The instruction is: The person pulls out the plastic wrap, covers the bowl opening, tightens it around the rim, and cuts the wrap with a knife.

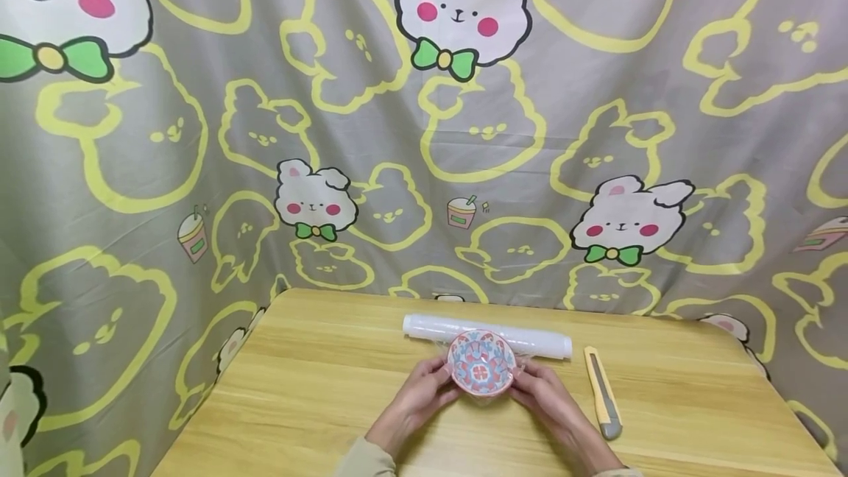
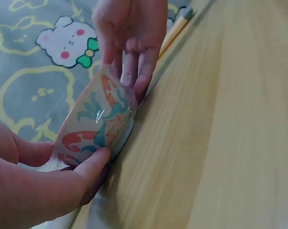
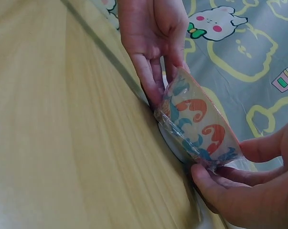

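Observation:
A small patterned bowl [image 1: 481, 364] in red, blue and white stands at the middle of the table, and clear plastic wrap [image 3: 175, 131] clings to its outside. My left hand [image 1: 424, 391] grips the bowl's left side, thumb at the rim and fingers lower on the wall. On the opposite side my right hand [image 1: 545, 393] holds it the same way, thumb near the rim. Both wrist views show the bowl's side [image 2: 103, 117] with glossy wrap bunched near its base. Behind the bowl lies a white roll of plastic wrap [image 1: 530, 340], partly hidden by it.
To the right of the hands lies a yellow box cutter [image 1: 602, 396] with a grey end. The wooden table [image 1: 298, 381] backs onto a grey curtain [image 1: 371, 168] printed with cartoon animals, which also hangs along the left and right sides.

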Demonstrator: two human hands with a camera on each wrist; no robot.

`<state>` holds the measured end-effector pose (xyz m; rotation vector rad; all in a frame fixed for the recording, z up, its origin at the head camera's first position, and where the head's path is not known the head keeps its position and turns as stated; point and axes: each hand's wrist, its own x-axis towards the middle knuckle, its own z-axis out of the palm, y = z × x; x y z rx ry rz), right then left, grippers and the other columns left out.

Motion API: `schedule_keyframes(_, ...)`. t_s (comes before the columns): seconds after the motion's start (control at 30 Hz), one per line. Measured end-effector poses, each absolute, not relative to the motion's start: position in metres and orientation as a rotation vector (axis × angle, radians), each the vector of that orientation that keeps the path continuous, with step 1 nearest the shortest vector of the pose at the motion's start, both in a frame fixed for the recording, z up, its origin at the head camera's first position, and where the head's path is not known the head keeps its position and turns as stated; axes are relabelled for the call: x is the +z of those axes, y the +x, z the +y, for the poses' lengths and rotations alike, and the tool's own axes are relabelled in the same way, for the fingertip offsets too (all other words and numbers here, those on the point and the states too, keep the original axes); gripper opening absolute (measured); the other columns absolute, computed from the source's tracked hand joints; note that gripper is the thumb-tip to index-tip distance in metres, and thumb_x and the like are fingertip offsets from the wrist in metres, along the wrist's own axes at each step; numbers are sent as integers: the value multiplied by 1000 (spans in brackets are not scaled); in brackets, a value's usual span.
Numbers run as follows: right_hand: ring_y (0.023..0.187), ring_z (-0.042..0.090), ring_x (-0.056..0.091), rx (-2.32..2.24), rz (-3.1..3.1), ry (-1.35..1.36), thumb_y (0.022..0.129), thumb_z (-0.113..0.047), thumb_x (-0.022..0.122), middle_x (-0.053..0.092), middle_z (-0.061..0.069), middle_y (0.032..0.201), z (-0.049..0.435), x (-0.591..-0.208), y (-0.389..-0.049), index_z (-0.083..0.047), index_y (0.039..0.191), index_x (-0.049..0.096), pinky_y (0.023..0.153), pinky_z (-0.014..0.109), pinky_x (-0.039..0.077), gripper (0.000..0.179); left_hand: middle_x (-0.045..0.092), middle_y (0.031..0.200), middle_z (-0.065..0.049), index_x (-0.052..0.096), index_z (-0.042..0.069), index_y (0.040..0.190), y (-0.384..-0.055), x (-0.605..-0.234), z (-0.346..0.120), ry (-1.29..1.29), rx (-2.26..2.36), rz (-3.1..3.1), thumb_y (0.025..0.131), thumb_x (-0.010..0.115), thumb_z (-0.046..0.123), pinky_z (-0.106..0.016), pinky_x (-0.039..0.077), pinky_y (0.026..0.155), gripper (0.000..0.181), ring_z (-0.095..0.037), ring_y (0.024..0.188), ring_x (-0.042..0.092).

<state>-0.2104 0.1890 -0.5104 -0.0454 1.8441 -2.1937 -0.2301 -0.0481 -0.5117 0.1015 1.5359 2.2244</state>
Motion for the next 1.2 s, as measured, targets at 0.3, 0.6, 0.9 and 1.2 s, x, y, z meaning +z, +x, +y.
schedule_keyframes(0.3, 126, 34, 58, -2103, 1945, -60, 108, -10, 44, 43, 43, 142, 203, -503, -211, 27, 142, 30, 103, 34, 53, 52, 40, 150, -37, 26, -21, 149, -231, -510, -51, 117, 2225, 1544, 108, 41, 4, -54, 39, 115, 50, -46, 140, 42)
schedule_keyframes(0.6, 77, 26, 70, -1515, 2890, -37, 100, -10, 64, 73, 12, 87, 229, -461, -222, 9, 106, 71, 64, 33, 61, 21, 28, 152, -37, 15, -20, 152, -198, -494, -41, -147, 2414, 1595, 100, 53, -2, -54, 40, 114, 67, -42, 134, 44)
schedule_keyframes(0.9, 97, 35, 68, -1161, 3112, -511, 99, 1, 60, 73, 19, 111, 211, -476, -282, 1, 112, 74, 88, 53, 57, 19, 12, 157, -43, 1, -22, 151, -184, -497, 11, -248, 2691, 1470, 90, 43, -19, -52, 23, 123, 74, -53, 148, 17)
schedule_keyframes(1.2, 81, 24, 66, -1012, 3105, -533, 95, 4, 62, 74, 12, 96, 204, -485, -283, -4, 109, 73, 73, 45, 58, 20, 6, 161, -41, 0, -15, 156, -186, -501, 22, -254, 2686, 1665, 69, 41, -29, -53, 16, 122, 97, -53, 150, 9)
